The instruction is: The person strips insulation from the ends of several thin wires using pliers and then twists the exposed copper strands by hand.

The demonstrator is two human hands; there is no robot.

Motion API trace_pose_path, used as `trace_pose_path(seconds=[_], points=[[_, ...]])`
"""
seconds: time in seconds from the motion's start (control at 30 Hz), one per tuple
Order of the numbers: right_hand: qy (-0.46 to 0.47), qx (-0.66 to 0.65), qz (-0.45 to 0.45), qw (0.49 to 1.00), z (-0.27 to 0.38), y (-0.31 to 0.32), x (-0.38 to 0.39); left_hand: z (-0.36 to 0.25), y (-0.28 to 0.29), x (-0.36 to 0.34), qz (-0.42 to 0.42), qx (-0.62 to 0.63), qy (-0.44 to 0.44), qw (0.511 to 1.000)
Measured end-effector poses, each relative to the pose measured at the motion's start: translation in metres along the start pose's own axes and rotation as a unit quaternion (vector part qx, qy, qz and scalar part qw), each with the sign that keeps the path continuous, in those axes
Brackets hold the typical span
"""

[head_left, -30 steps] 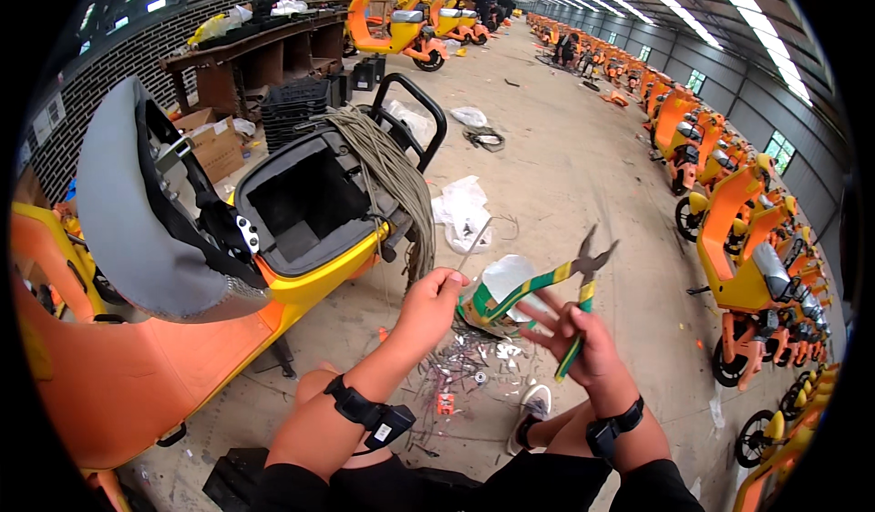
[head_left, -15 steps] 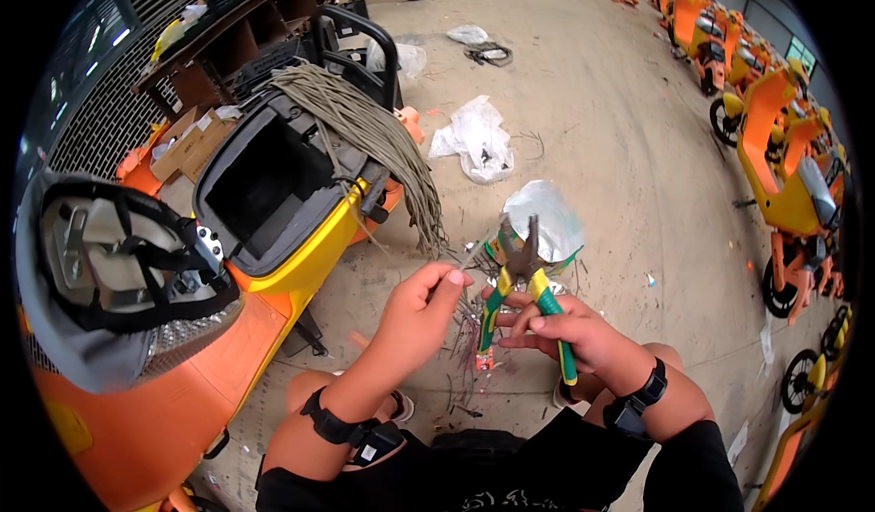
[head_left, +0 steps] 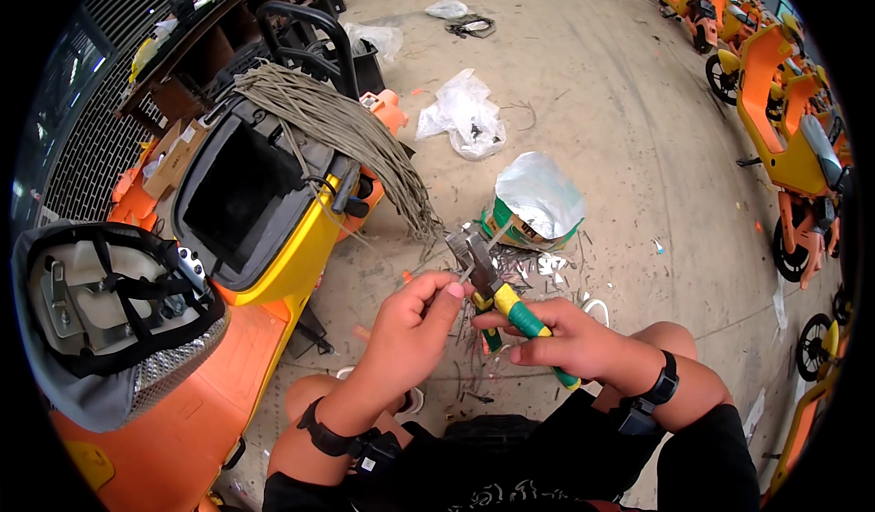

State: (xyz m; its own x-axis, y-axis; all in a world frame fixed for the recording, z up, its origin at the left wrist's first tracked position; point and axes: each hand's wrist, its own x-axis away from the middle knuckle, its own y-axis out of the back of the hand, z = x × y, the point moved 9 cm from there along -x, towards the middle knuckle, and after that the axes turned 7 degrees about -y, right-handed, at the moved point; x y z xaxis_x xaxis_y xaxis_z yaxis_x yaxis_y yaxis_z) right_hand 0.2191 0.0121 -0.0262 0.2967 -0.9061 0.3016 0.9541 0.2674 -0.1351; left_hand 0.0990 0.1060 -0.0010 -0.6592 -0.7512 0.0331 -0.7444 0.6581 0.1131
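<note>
Between thumb and forefinger, my left hand (head_left: 410, 330) pinches the end of a thin grey cable (head_left: 468, 275). My right hand (head_left: 579, 339) is wrapped round pliers (head_left: 519, 313) with green and yellow handles. The pliers' metal jaws point up and left, and they lie at the cable just above my left fingertips. Whether the jaws bite on it is too small to tell. Beyond my hands stands an opened bag (head_left: 538, 193) with a silvery inside and a green lower part. Short dark offcuts and white scraps lie around it on the floor.
At the left, a long bundle of grey cables (head_left: 337, 138) drapes over a yellow and orange scooter (head_left: 296, 279) with an open dark compartment. A grey helmet-like shell (head_left: 109, 320) rests nearer. A crumpled clear plastic bag (head_left: 465, 115) lies farther off. Orange scooters (head_left: 779, 111) line the right.
The pliers have swung left, from upright with jaws near the bag to beside my left fingers. Their handles are closer together. The whole view has shifted slightly.
</note>
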Motion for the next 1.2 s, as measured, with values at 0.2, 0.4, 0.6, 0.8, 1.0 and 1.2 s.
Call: trace_pose_path(seconds=[0.2,0.4,0.6,0.8,1.0,1.2], points=[[0.063,0.075,-0.025,0.995,0.009,-0.004,0.006,0.002,-0.003,0.003,0.024,-0.008,0.005,1.000],[0.035,0.075,-0.046,0.996,0.001,-0.002,0.008,0.008,-0.005,0.004,0.040,0.002,0.027,0.999],[0.073,0.114,-0.063,0.989,0.007,0.000,0.008,0.011,-0.008,0.003,0.052,0.024,0.043,0.997],[0.043,0.101,-0.101,0.989,0.002,0.002,0.010,0.012,-0.008,0.004,0.055,0.029,0.048,0.997],[0.060,0.123,-0.117,0.984,0.004,0.003,0.011,0.012,-0.008,0.004,0.056,0.029,0.041,0.997],[0.063,0.136,-0.131,0.980,0.009,0.005,0.014,0.011,-0.009,0.005,0.059,0.022,0.038,0.997]])
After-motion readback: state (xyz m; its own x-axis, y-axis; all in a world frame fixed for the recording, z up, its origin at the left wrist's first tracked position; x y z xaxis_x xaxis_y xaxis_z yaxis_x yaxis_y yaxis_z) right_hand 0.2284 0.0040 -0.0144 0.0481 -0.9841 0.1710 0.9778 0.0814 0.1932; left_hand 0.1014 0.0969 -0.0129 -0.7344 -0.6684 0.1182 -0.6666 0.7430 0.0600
